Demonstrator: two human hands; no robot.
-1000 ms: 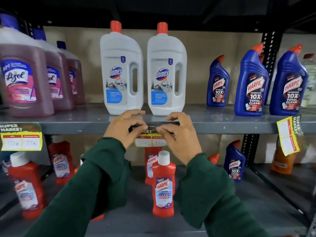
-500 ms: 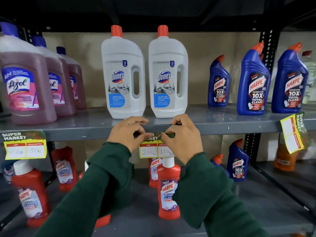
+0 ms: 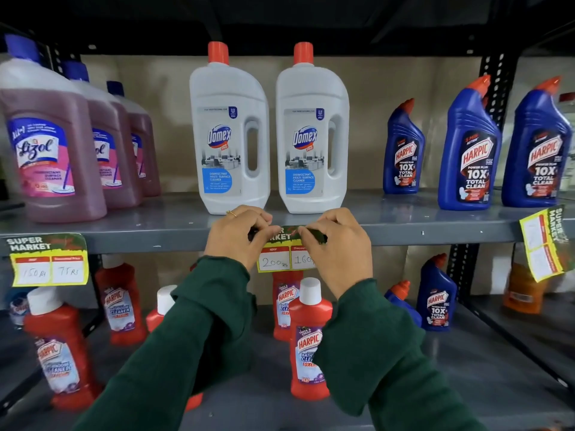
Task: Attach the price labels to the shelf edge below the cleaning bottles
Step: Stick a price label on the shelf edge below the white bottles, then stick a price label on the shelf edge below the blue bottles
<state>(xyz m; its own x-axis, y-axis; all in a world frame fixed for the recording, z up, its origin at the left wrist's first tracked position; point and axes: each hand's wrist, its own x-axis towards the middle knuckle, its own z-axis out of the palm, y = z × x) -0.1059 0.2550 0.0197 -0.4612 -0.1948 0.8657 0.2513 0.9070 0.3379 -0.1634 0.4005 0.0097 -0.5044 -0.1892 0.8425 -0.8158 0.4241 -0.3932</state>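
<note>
Pressing against the grey shelf edge, both hands pinch the top strip of a price label: the left hand grips its upper left corner, the right hand its upper right, fingers closed on the dark header. This label sits on the edge directly below two white Domex bottles, its yellow lower part hanging under the shelf with handwritten "200" and a partly covered second figure. A gold ring shows on the left hand; both arms wear dark green sleeves. A second price label, reading "150" and "75", is fixed to the same edge at far left, below three pink Lizol bottles. A third label hangs tilted at far right, beneath blue Harpic bottles. Red Harpic bottles stand on the lower shelf, along with a small blue one.
</note>
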